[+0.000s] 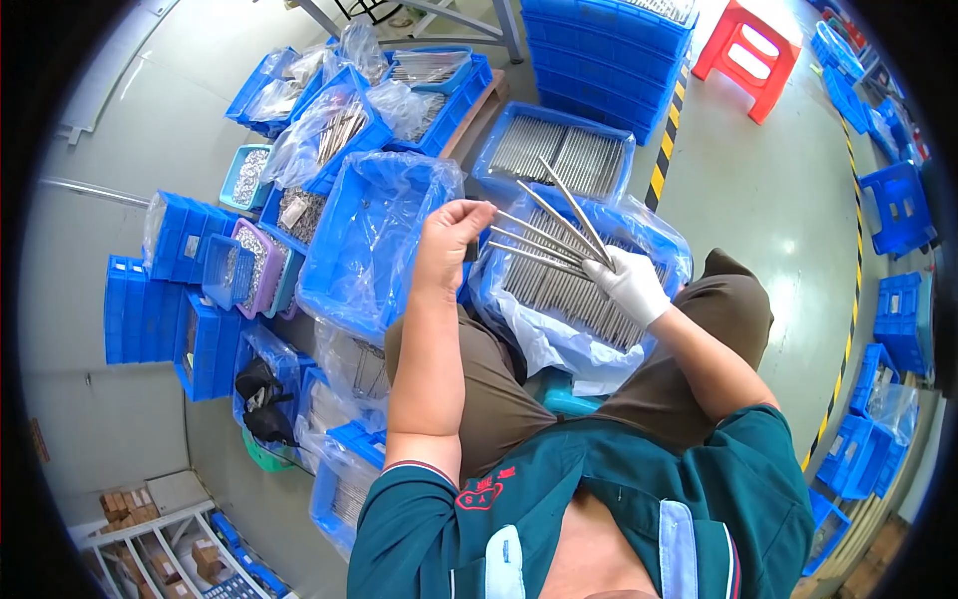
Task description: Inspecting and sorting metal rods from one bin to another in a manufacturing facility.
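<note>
My right hand, in a white glove, is closed around a fan of several slender metal rods whose far ends spread apart. My bare left hand is closed in a pinch at the end of one of these rods. A small dark piece shows by the left palm; its kind cannot be made out. Below both hands, between my knees, stands a plastic-lined blue crate filled with rows of similar rods.
Beyond it is another blue crate of rods. On the left, a plastic-lined blue crate adjoins bins of metal parts. Stacked blue crates rise at the back, with a red stool to their right. Striped tape marks the floor.
</note>
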### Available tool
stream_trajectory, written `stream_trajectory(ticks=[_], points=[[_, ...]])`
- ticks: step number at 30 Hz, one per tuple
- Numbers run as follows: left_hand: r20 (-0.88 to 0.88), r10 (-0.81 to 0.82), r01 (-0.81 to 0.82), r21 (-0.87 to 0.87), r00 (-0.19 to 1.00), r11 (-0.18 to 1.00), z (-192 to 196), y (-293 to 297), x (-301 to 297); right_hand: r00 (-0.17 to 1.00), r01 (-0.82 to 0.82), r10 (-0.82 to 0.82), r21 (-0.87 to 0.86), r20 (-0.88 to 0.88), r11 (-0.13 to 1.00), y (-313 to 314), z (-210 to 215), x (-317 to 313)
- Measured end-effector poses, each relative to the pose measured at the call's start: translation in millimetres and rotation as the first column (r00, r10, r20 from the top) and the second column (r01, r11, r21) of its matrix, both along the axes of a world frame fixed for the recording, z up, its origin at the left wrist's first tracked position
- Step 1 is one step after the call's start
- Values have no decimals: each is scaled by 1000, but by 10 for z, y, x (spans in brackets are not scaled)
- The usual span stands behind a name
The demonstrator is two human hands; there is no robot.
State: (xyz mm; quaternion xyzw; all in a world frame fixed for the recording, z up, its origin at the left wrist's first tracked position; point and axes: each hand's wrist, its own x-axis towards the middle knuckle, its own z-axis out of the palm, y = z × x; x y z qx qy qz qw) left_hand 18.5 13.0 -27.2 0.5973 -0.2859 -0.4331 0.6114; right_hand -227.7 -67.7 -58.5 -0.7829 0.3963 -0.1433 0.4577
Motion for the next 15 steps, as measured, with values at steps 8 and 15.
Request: stream_trajectory(ticks=[8,15], points=[[-67,-76,75,-6,995,997,-94,-9,40,999,-23,29,-193,30,981,50,73,9],[-165,-155,163,37,974,986,-38,-21,-118,995,-19,52,-371,79,928,51,39,-6]])
